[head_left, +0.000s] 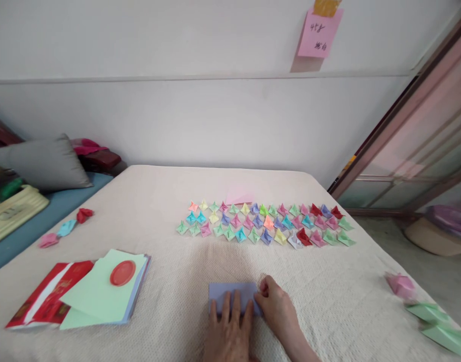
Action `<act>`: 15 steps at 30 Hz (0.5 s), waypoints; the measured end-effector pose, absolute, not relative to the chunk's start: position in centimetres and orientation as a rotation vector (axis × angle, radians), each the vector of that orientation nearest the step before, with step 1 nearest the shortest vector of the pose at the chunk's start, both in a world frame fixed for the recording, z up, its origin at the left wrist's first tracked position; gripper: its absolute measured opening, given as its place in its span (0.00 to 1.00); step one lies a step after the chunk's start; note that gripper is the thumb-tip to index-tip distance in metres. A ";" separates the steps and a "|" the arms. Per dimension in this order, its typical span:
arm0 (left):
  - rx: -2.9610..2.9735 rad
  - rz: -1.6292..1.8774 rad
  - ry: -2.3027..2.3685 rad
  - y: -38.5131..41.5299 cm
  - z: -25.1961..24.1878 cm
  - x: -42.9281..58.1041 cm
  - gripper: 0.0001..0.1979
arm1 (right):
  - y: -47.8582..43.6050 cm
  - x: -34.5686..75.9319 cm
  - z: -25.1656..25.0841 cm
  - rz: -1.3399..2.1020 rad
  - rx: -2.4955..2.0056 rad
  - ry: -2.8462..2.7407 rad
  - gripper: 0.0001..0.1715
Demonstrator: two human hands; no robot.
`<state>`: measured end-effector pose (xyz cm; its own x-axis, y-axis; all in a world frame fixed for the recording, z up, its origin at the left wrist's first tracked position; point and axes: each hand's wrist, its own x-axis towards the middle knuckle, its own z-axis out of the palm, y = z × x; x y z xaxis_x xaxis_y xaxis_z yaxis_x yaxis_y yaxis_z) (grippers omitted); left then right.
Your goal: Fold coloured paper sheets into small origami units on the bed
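Observation:
A sheet of purple paper [219,290] lies flat on the cloth-covered surface, close in front of me. My left hand [229,332] rests palm down on it with its fingers spread, covering the lower part of the sheet. At the paper's right edge is my right hand [278,306], with its fingers curled and its thumb against the edge in a pinch. Whether the sheet is folded I cannot tell. Beyond it stand rows of small folded paper pieces [258,221] in many colours.
Left on the cloth lie a stack of green and blue paper [90,291], a red round lid [123,273] and a red packet [45,296]. Larger folded papers sit at the left edge [66,228] and right edge [427,311]. A pink note [321,32] hangs on the wall.

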<state>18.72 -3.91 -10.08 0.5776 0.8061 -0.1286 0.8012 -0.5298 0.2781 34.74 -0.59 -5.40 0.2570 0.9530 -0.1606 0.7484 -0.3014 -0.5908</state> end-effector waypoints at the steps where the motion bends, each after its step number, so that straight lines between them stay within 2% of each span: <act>1: 2.509 0.022 1.321 -3.9 -10.2 18.7 0.49 | -0.6 34.7 -5.4 0.704 -2.143 -1.550 0.09; 7: 2.524 0.021 1.359 -4.2 -10.3 18.8 0.48 | -0.6 34.7 -5.7 0.712 -2.174 -1.545 0.09; 15: 2.443 -0.034 1.302 -3.8 -7.9 18.5 0.45 | -0.6 34.8 -5.9 0.714 -2.171 -1.549 0.08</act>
